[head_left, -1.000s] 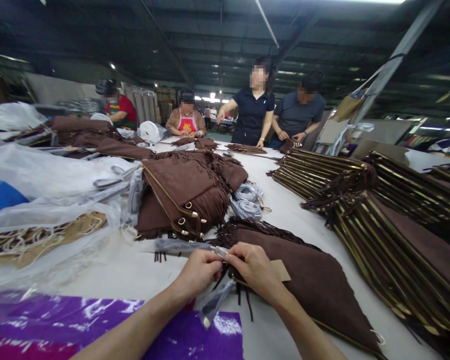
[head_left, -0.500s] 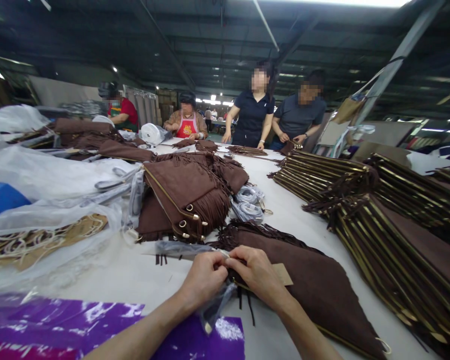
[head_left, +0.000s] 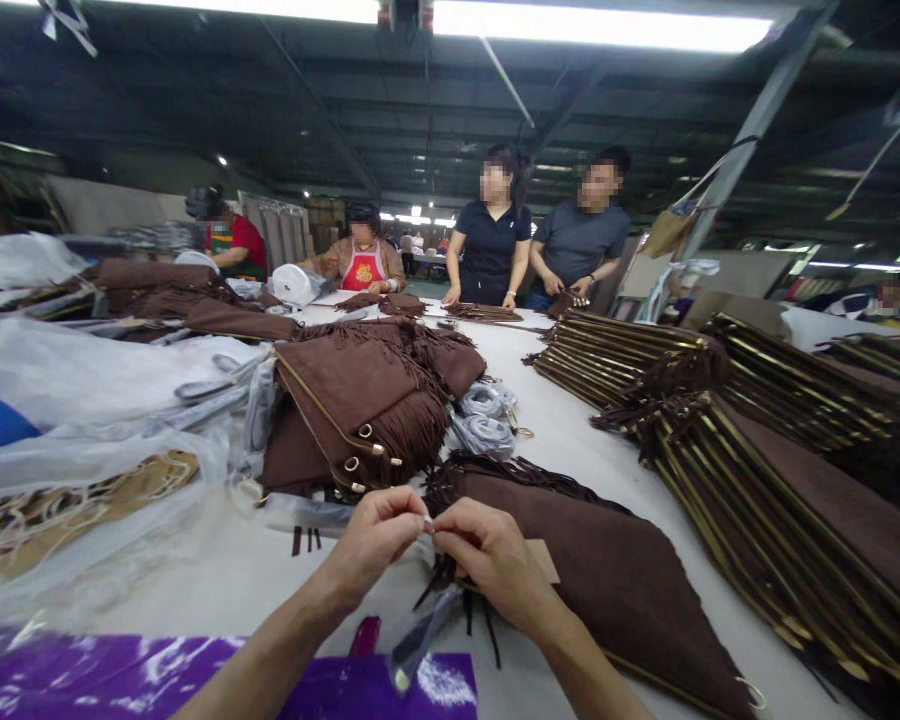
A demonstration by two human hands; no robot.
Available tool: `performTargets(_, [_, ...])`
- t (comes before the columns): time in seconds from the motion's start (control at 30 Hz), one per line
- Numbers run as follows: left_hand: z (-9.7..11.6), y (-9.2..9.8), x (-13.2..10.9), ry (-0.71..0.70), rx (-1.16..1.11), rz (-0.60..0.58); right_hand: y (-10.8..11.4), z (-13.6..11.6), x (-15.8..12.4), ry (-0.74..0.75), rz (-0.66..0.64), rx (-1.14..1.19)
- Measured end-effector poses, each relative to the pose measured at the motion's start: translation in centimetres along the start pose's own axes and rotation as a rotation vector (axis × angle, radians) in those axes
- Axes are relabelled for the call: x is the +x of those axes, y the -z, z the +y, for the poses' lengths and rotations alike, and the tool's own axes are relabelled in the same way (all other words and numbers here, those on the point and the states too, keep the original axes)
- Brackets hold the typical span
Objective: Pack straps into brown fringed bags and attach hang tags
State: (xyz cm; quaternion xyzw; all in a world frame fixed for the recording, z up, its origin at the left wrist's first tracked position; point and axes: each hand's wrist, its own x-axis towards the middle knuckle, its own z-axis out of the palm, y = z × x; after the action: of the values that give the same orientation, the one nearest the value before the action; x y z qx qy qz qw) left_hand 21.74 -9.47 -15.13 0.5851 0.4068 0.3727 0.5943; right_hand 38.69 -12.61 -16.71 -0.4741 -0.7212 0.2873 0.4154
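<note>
My left hand (head_left: pixel 375 540) and my right hand (head_left: pixel 487 555) meet fingertip to fingertip over the near corner of a brown suede fringed bag (head_left: pixel 607 580) lying flat on the white table (head_left: pixel 225 570). Both hands pinch a small pale piece between them; I cannot make out what it is. A thin clear plastic sleeve (head_left: pixel 420 635) hangs below the fingers, with dark fringe strands beside it. A small tan card tag (head_left: pixel 544 560) lies on the bag just right of my right hand.
A pile of brown fringed bags (head_left: pixel 360 400) with brass rings sits behind my hands, grey coiled straps (head_left: pixel 484 420) beside it. Stacks of gold-edged brown bags (head_left: pixel 780 440) fill the right. Clear plastic bags (head_left: pixel 97 400) lie left, purple sheet (head_left: pixel 120 680) near. Several people work at the far end.
My hands rose slightly and drew closer, fingertips now pinched together. The view shifted a little, and a standing person lowered an arm to the table.
</note>
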Motion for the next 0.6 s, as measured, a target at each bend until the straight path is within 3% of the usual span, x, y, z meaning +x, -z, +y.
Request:
performTargets(0.07, [-0.1,-0.1,0.0,-0.029,-0.012,0.003,-0.3,0.2,0.1,0.025,0.034,-0.023])
performTargets(0.17, [-0.8,-0.2,0.2,-0.051,-0.015,0.002,-0.4,0.7,0.2,-0.061,0.085,0.033])
performTargets(0.27, [-1.8,-0.6,0.4,-0.059,0.108,0.007,-0.4,1.0,0.4,-0.156,0.115,0.083])
performTargets(0.4, [-2.7,-1.4,0.7,-0.145,0.234,-0.019,-0.6,1.1,0.4,-0.159,0.131,0.059])
performTargets(0.6, [-3.0,-1.9,0.7,-0.205,0.325,0.09,-0.7,0.9,0.5,-0.152,0.129,0.013])
